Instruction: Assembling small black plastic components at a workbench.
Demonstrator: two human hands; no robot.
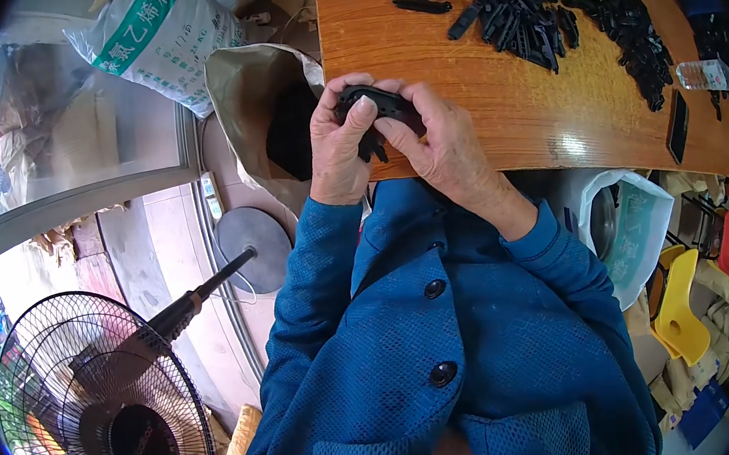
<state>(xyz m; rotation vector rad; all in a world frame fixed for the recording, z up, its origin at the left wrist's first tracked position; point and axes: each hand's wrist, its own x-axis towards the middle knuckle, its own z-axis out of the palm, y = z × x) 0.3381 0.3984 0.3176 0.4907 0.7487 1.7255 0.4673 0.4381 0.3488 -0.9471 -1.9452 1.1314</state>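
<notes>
Both my hands are up at the left front edge of the wooden table, holding a black plastic part between them. Its kind I cannot make out. My left hand grips its left end, thumb pressed on its face. The fingers of my right hand are closed round its right end, with the thumb low on its front. More black plastic shows just under the part, beside my left palm. A large pile of similar long black pieces lies at the back of the table.
An open sack with dark contents stands left of the table. A standing fan is at lower left. On the table's right are more black pieces, a plastic bottle and a phone. A white bag and yellow chair are at right.
</notes>
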